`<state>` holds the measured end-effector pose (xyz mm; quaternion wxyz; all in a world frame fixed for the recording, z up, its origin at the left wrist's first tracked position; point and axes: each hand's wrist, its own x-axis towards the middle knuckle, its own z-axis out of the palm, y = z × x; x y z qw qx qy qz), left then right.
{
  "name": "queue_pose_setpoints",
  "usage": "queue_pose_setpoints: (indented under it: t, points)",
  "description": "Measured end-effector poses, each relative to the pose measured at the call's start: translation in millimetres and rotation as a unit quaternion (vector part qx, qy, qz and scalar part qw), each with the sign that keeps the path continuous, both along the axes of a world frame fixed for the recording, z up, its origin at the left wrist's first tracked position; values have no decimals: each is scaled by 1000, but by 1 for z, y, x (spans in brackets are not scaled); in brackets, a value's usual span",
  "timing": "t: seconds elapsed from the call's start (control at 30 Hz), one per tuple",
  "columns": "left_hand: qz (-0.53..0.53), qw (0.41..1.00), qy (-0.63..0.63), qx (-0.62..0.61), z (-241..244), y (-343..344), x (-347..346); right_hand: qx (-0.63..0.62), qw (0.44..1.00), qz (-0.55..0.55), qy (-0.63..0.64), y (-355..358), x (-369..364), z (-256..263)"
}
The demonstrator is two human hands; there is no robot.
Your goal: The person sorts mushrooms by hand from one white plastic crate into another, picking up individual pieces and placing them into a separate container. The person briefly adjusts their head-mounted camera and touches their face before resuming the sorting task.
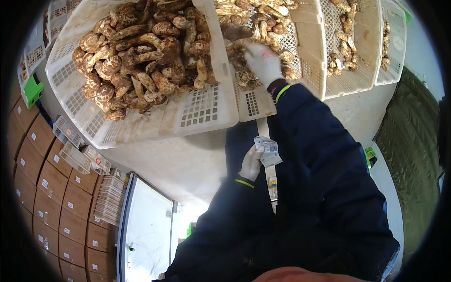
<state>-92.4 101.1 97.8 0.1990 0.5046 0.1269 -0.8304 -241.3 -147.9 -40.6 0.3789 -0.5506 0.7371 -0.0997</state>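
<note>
My left hand (251,162), in a white glove, holds a printed paper label (268,151) between thumb and fingers, below the crates. My right hand (263,64), gloved in white with a reddish patch, reaches into the middle white plastic crate (265,105), over its mushrooms (267,33). Its fingers are blurred against the mushrooms, so I cannot tell whether they grip one. To the left, a large white crate (141,132) holds a big heap of brown, thick-stemmed mushrooms (141,60).
More white crates (352,86) with fewer mushrooms stand at the right. Cardboard boxes (49,176) are stacked at the left, near nested plastic baskets (111,201) and a white door-like panel (148,225). A dark green quilted cover (415,148) hangs at the far right.
</note>
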Motion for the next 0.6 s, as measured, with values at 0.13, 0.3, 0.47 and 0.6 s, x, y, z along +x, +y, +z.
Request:
queue_pose_setpoints:
  t: [0.13, 0.3, 0.47, 0.6]
  points:
    - [23, 1000, 8, 14, -7, 5, 0, -156, 960, 137, 189, -70, -41, -42]
    - [25, 999, -3, 43, -10, 6, 1, -5, 949, 204, 242, -101, -61, -68]
    - [14, 1000, 0, 20, -8, 3, 0, 118, 884, 309, 329, -112, -75, -66]
    - [22, 1000, 4, 5, -6, 1, -4, 206, 858, 352, 311, -100, -92, -57]
